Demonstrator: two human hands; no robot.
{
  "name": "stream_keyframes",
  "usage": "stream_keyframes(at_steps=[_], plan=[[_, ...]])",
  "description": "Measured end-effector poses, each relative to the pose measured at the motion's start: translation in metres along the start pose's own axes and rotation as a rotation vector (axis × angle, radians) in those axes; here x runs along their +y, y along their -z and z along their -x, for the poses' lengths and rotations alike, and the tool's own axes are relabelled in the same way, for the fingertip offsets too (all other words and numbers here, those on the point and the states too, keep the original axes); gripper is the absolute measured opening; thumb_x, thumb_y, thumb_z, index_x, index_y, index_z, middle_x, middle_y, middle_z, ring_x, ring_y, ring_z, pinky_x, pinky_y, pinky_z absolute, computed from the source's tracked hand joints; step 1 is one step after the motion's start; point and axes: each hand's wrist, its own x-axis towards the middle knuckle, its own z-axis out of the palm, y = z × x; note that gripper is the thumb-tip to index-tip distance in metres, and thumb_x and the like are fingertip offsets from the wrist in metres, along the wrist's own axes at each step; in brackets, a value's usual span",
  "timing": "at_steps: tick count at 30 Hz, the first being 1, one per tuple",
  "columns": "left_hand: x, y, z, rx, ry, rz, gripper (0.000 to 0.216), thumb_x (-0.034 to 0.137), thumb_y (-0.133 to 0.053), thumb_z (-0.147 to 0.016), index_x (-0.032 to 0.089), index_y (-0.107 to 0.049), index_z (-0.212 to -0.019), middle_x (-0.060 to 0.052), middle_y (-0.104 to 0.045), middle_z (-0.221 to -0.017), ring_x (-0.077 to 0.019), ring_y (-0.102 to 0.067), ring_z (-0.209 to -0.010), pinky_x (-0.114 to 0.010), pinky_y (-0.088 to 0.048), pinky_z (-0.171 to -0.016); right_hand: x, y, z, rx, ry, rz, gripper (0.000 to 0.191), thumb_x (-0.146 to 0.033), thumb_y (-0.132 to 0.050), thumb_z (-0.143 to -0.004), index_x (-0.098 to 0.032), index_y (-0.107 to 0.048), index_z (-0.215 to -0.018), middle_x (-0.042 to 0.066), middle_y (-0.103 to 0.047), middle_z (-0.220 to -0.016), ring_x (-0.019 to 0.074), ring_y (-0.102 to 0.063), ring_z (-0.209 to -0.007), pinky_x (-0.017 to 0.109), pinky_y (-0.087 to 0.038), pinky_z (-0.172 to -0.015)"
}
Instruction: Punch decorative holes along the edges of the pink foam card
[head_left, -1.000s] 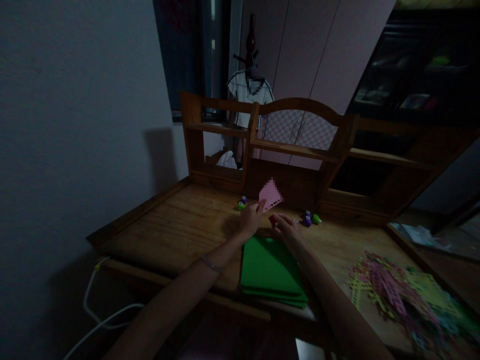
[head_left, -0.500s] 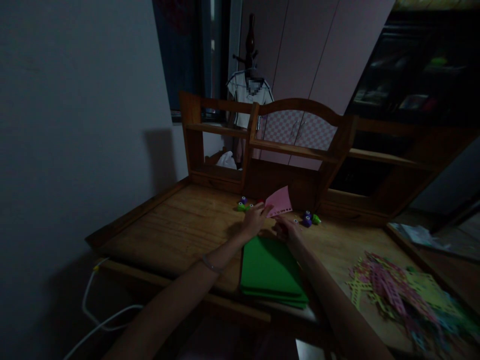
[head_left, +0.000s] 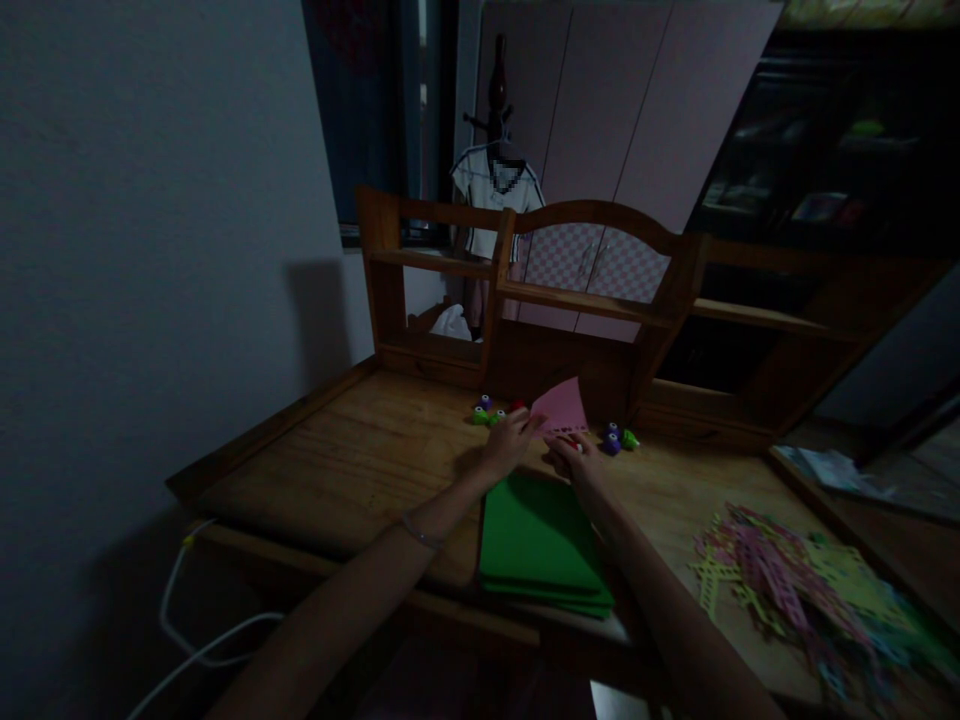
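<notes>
A sheet of pink paper is pinched in my left hand, raised above the desk, with a row of small punched holes along its lower edge. My right hand is closed just below that edge, around what looks like a small red and white craft punch, mostly covered by the fingers. Beneath my forearms lies a stack of green foam sheets or paper. Small purple and green craft punches with white tops stand beyond the left hand and to the right of the right hand.
On the desk's right side spreads a pile of punched paper strips in pink, yellow, green and blue. A wooden shelf unit rises along the back of the wooden desk. A white cable hangs at the left front.
My right hand has turned slightly, so the red and white item in it shows at the paper's edge. The left hand keeps its hold on the pink paper; the view shifts a little.
</notes>
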Motion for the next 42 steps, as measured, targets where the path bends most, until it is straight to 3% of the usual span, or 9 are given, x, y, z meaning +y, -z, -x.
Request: stream_keyframes(at_steps=[5, 14, 20, 25, 32, 38, 42], plan=[[-0.0010, -0.0015, 0.0000, -0.028, -0.077, -0.034, 0.044, 0.051, -0.037, -0.092, 0.016, -0.062, -0.079, -0.002, -0.059, -0.078, -0.0130, -0.054, -0.073, -0.023, -0.038, -0.068, 0.0026, 0.0016, -0.0010, 0.114, 0.025, 0.092, 0.037, -0.046, -0.077, -0.060, -0.017, -0.059, -0.075, -0.002, -0.053, -0.056, 0.0134, -0.056, -0.051, 0.022, -0.040, -0.045], [-0.0010, -0.0014, 0.0004, -0.020, -0.141, -0.042, 0.042, 0.047, -0.037, -0.093, 0.016, -0.063, -0.083, -0.003, -0.060, -0.080, -0.0134, -0.055, -0.075, -0.024, -0.038, -0.068, 0.0092, 0.0049, -0.0052, 0.119, 0.030, 0.054, 0.033, -0.042, -0.074, -0.063, -0.016, -0.057, -0.075, -0.002, -0.051, -0.055, 0.0133, -0.055, -0.049, 0.020, -0.038, -0.042], [0.0013, -0.0010, 0.0005, -0.028, -0.094, -0.042, 0.043, 0.048, -0.038, -0.092, 0.015, -0.063, -0.081, -0.004, -0.062, -0.082, -0.0135, -0.057, -0.075, -0.023, -0.040, -0.071, 0.0071, 0.0032, -0.0059, 0.111, -0.002, 0.049, 0.035, -0.045, -0.075, -0.060, -0.017, -0.055, -0.067, -0.003, -0.048, -0.050, 0.0128, -0.054, -0.046, 0.020, -0.036, -0.040], [0.0024, 0.0025, 0.0003, 0.018, -0.034, -0.042, 0.046, 0.050, -0.036, -0.093, 0.015, -0.063, -0.081, -0.003, -0.061, -0.077, -0.0133, -0.056, -0.071, -0.023, -0.040, -0.068, 0.0047, 0.0023, -0.0046, 0.081, 0.021, 0.057, 0.035, -0.045, -0.075, -0.061, -0.017, -0.060, -0.076, -0.005, -0.046, -0.050, 0.0124, -0.054, -0.045, 0.018, -0.028, -0.036], [0.0024, 0.0040, -0.0011, 0.064, -0.014, -0.036, 0.047, 0.049, -0.035, -0.093, 0.015, -0.061, -0.074, -0.003, -0.060, -0.073, -0.0130, -0.057, -0.071, -0.023, -0.040, -0.069, 0.0034, 0.0038, -0.0039, 0.049, 0.035, 0.129, 0.036, -0.047, -0.075, -0.063, -0.018, -0.061, -0.079, -0.004, -0.048, -0.053, 0.0133, -0.055, -0.049, 0.018, -0.029, -0.039], [0.0024, 0.0039, -0.0002, 0.040, -0.025, -0.014, 0.046, 0.049, -0.035, -0.093, 0.016, -0.063, -0.081, -0.004, -0.061, -0.078, -0.0139, -0.057, -0.072, -0.024, -0.040, -0.068, 0.0015, 0.0011, -0.0009, 0.035, -0.003, 0.132, 0.046, -0.047, -0.077, -0.059, -0.021, -0.060, -0.093, -0.003, -0.052, -0.057, 0.0168, -0.059, -0.055, 0.018, -0.026, -0.038], [0.0001, 0.0021, -0.0004, -0.009, -0.045, -0.015, 0.047, 0.051, -0.034, -0.093, 0.016, -0.061, -0.077, -0.002, -0.060, -0.075, -0.0130, -0.056, -0.071, -0.023, -0.040, -0.067, 0.0020, -0.0012, 0.0011, 0.035, 0.012, 0.166, 0.045, -0.050, -0.077, -0.058, -0.021, -0.060, -0.088, -0.002, -0.053, -0.057, 0.0174, -0.058, -0.054, 0.019, -0.026, -0.038]])
